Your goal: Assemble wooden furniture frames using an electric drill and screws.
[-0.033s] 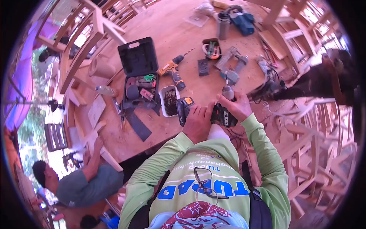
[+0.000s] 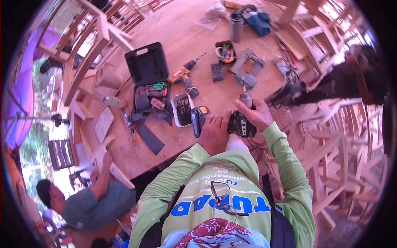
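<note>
Close to my body, at the table's near edge, I hold a dark cordless drill [image 2: 244, 125] on its side. Its grey chuck and a bit point away from me. My right hand [image 2: 259, 115] is closed round the drill body just behind the chuck, thumb toward the chuck. My left hand [image 2: 214, 132] is closed over the handle, beside the black and orange battery [image 2: 200, 120]. The fingers hide most of the handle. Left of the battery stands a white tub of dark screws [image 2: 182, 108]. A yellow and black drill [image 2: 183, 78] lies beyond the tub.
An open black tool case [image 2: 149, 80] stands at the left of the wooden table [image 2: 198, 25]. Farther off are a small box of tools [image 2: 226, 52], a grey clamp-like metal tool [image 2: 247, 68] and a grey bottle [image 2: 236, 27]. A person [image 2: 93, 202] works at left; wooden chair frames [image 2: 331, 165] crowd the right.
The table and its things have shifted slightly left in the view. Both my hands keep their hold on the drill.
</note>
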Demonstrator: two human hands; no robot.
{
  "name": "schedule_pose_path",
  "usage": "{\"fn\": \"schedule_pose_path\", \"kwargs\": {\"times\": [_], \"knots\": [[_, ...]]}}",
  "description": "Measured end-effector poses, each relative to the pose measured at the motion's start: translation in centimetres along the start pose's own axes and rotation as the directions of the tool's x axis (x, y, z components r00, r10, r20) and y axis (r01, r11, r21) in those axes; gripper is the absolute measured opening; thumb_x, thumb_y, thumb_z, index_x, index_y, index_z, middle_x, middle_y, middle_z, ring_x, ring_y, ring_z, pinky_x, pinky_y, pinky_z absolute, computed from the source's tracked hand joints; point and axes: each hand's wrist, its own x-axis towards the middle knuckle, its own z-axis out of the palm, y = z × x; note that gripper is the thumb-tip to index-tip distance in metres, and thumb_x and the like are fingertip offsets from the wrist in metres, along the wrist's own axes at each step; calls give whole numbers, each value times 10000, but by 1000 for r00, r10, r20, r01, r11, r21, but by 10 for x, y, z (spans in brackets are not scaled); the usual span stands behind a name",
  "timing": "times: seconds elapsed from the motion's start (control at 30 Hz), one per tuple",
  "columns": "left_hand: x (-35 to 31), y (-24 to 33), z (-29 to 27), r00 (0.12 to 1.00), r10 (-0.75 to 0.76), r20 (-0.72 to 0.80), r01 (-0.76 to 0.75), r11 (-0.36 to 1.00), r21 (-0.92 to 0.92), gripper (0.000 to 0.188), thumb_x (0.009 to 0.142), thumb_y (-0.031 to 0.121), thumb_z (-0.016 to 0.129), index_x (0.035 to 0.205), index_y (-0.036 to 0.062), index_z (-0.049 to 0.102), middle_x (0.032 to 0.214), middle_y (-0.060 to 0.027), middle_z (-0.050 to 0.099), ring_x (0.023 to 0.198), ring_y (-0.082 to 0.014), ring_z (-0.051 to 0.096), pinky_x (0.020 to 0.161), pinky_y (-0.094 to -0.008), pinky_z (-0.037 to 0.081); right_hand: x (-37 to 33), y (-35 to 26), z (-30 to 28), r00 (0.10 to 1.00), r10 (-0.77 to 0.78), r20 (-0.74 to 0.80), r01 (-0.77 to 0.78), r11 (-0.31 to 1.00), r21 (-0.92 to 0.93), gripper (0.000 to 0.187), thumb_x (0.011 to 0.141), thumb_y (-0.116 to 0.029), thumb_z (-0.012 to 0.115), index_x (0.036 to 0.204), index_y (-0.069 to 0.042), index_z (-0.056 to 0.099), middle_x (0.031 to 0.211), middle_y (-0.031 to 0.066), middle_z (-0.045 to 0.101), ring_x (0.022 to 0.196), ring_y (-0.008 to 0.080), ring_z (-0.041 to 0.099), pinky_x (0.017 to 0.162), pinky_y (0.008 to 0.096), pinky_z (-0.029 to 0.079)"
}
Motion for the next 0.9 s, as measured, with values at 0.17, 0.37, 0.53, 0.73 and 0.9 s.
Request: {"fn": "schedule_pose_path", "kwargs": {"times": [0.17, 0.37, 0.53, 0.73, 0.9], "knots": [[-66, 21, -7, 998, -65, -4, 58, 919, -391, 586, 870, 136, 749, 1389, 14, 507, 804, -101, 667, 700, -329, 636, 695, -442, 543, -123, 19, 21, 982, 63, -178, 23, 897, 442, 487, 1056, -407, 567, 785, -19, 682, 684, -34, 540, 632, 95, 518, 602, 247, 437], [-121, 39, -35, 818, -38, 574, 575, 19, -818, 407, 955, 91, 717, 1322, 4, 564, 783, -12, 603, 704, -116, 601, 640, -316, 520, -315, 118, 74, 757, 548, -355, -28, 570, 821, 432, 1045, -484, 557, 859, -103, 638, 625, -80, 378, 467, 43, 354, 403, 214, 247], [-167, 47, -42, 649, 120, 752, 702, -477, -530, 364, 973, 128, 691, 1285, 4, 552, 927, -58, 605, 621, -91, 507, 575, -249, 457, -429, 155, 155, 632, 708, -315, -11, 415, 910, 406, 1033, -471, 586, 868, -103, 631, 630, -76, 393, 476, 46, 369, 417, 225, 284], [-203, 76, -41, 589, 277, 759, 791, -388, -473, 357, 969, 143, 679, 1281, 40, 540, 1026, -69, 617, 606, -74, 483, 543, -250, 434, -502, 160, 207, 599, 721, -347, 120, 347, 930, 377, 1045, -416, 578, 868, -85, 615, 642, -70, 379, 479, 47, 351, 424, 223, 267], [-241, 118, -22, 529, 439, 727, 849, -273, -453, 322, 962, 124, 685, 1240, 38, 550, 1015, -60, 580, 592, -71, 462, 537, -249, 416, -567, 164, 246, 548, 719, -428, 264, 337, 904, 367, 1051, -393, 577, 878, -71, 612, 655, -64, 396, 486, 42, 348, 430, 217, 280]]}}
